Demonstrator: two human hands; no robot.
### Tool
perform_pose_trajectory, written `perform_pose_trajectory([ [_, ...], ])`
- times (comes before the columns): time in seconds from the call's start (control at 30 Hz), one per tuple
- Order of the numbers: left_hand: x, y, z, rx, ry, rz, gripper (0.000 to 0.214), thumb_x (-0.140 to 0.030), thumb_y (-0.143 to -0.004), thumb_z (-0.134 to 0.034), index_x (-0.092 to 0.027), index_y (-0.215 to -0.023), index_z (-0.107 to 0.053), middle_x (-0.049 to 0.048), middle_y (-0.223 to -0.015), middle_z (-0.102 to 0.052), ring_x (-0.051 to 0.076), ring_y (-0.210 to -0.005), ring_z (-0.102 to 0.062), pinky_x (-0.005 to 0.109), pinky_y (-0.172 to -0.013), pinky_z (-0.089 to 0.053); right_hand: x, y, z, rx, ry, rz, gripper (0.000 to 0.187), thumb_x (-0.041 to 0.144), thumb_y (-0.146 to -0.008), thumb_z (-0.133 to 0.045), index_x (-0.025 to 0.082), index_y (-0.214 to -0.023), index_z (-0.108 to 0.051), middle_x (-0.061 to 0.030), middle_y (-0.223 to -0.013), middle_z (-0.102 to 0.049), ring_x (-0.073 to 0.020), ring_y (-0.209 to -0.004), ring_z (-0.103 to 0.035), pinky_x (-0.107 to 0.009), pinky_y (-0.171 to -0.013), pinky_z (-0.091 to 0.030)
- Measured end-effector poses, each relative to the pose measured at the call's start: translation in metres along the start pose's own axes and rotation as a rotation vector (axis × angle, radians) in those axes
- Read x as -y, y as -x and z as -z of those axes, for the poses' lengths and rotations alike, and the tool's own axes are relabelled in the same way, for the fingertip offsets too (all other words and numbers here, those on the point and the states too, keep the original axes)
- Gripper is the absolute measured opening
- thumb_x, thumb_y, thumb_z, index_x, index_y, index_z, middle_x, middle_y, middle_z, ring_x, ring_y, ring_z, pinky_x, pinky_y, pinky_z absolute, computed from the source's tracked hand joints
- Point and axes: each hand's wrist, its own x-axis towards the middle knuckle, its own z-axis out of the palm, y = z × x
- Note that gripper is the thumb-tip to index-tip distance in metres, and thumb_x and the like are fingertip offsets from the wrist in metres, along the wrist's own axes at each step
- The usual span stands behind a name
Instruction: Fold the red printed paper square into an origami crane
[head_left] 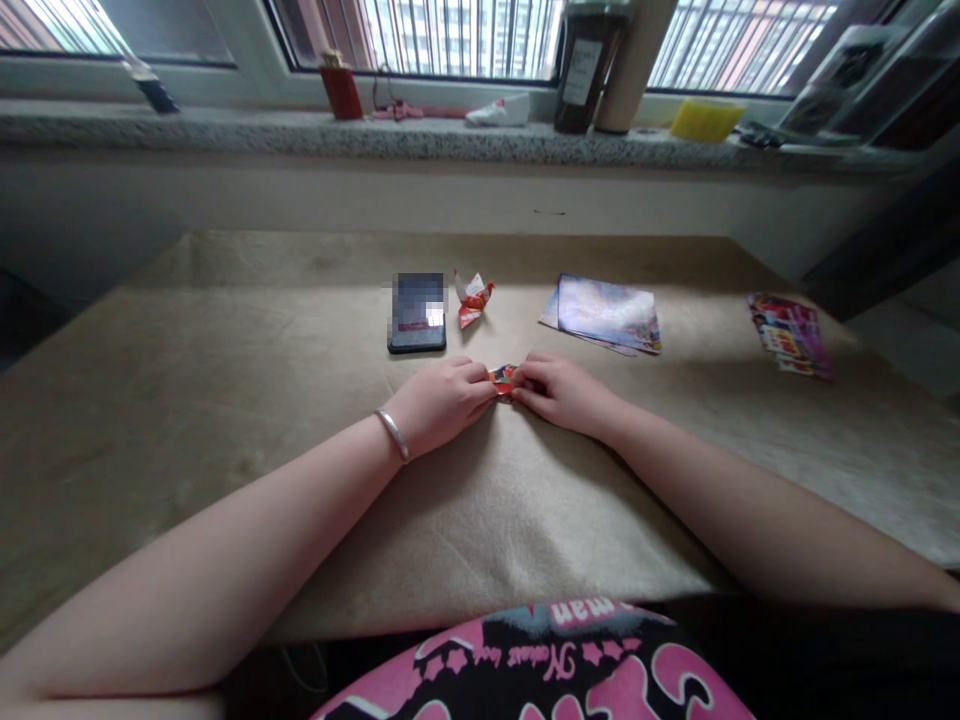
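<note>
Pink-and-black printed cotton top (540, 665) fills the bottom edge. On the beige, felt-like cloth counter (187, 400), my left hand (439, 400), a thin silver bangle (393, 435) at its wrist, pinches one end of a small red and orange folded glossy paper piece (504, 379). My right hand (566, 393) pinches the other end, low against the cloth. I judge the crease wants firm fingertip pressure and aligned edges, since the soft cloth gives. Beyond lie a dark slab phone (417, 312), a crinkly red-and-white folded paper figure (472, 298), a stack of shiny printed square sheets (607, 313) and a pink printed sheet (791, 335).
</note>
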Motion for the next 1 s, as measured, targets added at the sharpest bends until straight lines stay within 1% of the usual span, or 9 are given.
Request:
perform_pose_trajectory([
  [0.1, 0.0000, 0.0005, 0.0026, 0.017, -0.018, 0.005, 0.023, -0.024, -0.091, -0.044, -0.016, -0.091, -0.065, 0.0050, -0.081, -0.062, 0.015, -0.074, -0.056, 0.026, -0.067, -0.044, -0.0007, 0.0013, 0.0011, -0.029, 0.045, -0.052, 0.013, 0.024, -0.080, -0.057, 0.015, -0.074, -0.063, -0.0029, -0.074, -0.057, -0.0114, -0.065, -0.049, -0.023, -0.062, -0.035],
  [0.2, 0.0011, 0.0011, 0.0031, 0.017, -0.011, -0.002, 0.020, -0.022, -0.090, -0.046, -0.016, -0.098, -0.063, 0.0039, -0.081, -0.063, 0.015, -0.074, -0.057, 0.026, -0.066, -0.044, -0.0022, 0.0009, 0.0024, -0.054, 0.079, -0.098, 0.018, 0.030, -0.080, -0.058, 0.016, -0.068, -0.061, -0.0021, -0.070, -0.059, -0.0113, -0.063, -0.049, -0.024, -0.060, -0.033],
  [0.33, 0.0049, 0.0023, 0.0003, -0.006, 0.003, -0.033, 0.020, -0.021, -0.089, -0.047, -0.018, -0.104, -0.061, 0.0025, -0.080, -0.063, 0.013, -0.073, -0.056, 0.024, -0.064, -0.043, -0.0037, -0.0010, 0.0039, -0.035, 0.085, -0.147, 0.024, 0.033, -0.080, -0.058, 0.017, -0.062, -0.060, -0.0012, -0.065, -0.059, -0.0110, -0.059, -0.048, -0.024, -0.056, -0.029],
  [0.5, 0.0077, 0.0029, 0.0000, -0.004, -0.027, -0.073, 0.021, -0.022, -0.090, -0.046, -0.022, -0.105, -0.061, 0.0017, -0.083, -0.063, 0.013, -0.074, -0.056, 0.023, -0.064, -0.042, -0.0023, -0.0017, 0.0044, -0.034, 0.147, -0.159, 0.025, 0.035, -0.079, -0.058, 0.017, -0.062, -0.059, -0.0017, -0.065, -0.060, -0.0117, -0.059, -0.049, -0.025, -0.056, -0.027],
  [0.63, 0.0045, 0.0022, 0.0027, 0.007, -0.068, -0.074, 0.023, -0.023, -0.091, -0.046, -0.021, -0.108, -0.061, 0.0029, -0.085, -0.063, 0.013, -0.075, -0.056, 0.024, -0.063, -0.043, -0.0030, -0.0021, 0.0031, -0.032, 0.184, -0.185, 0.026, 0.036, -0.080, -0.057, 0.018, -0.062, -0.059, -0.0016, -0.065, -0.061, -0.0123, -0.059, -0.050, -0.025, -0.055, -0.027],
  [0.77, 0.0010, 0.0017, 0.0029, 0.012, -0.102, -0.081, 0.025, -0.024, -0.093, -0.043, -0.020, -0.107, -0.062, 0.0043, -0.085, -0.061, 0.013, -0.075, -0.054, 0.024, -0.063, -0.043, -0.0057, -0.0027, 0.0012, -0.046, 0.209, -0.231, 0.025, 0.035, -0.080, -0.057, 0.019, -0.061, -0.059, -0.0005, -0.061, -0.061, -0.0128, -0.058, -0.050, -0.026, -0.056, -0.027],
  [0.9, 0.0005, 0.0016, 0.0010, 0.023, -0.132, -0.089, 0.025, -0.024, -0.093, -0.042, -0.019, -0.107, -0.062, 0.0048, -0.086, -0.061, 0.013, -0.076, -0.054, 0.024, -0.063, -0.042, -0.0078, -0.0020, -0.0007, -0.058, 0.184, -0.199, 0.025, 0.034, -0.080, -0.056, 0.018, -0.061, -0.057, 0.0000, -0.061, -0.060, -0.0119, -0.057, -0.048, -0.025, -0.055, -0.027],
  [1.0, 0.0006, 0.0013, 0.0002, 0.030, -0.134, -0.079, 0.024, -0.024, -0.093, -0.043, -0.019, -0.107, -0.062, 0.0045, -0.088, -0.061, 0.014, -0.077, -0.054, 0.024, -0.062, -0.041, -0.0082, 0.0007, -0.0001, -0.100, 0.157, -0.152, 0.023, 0.033, -0.081, -0.056, 0.018, -0.064, -0.056, -0.0002, -0.063, -0.058, -0.0119, -0.059, -0.048, -0.025, -0.056, -0.030],
])
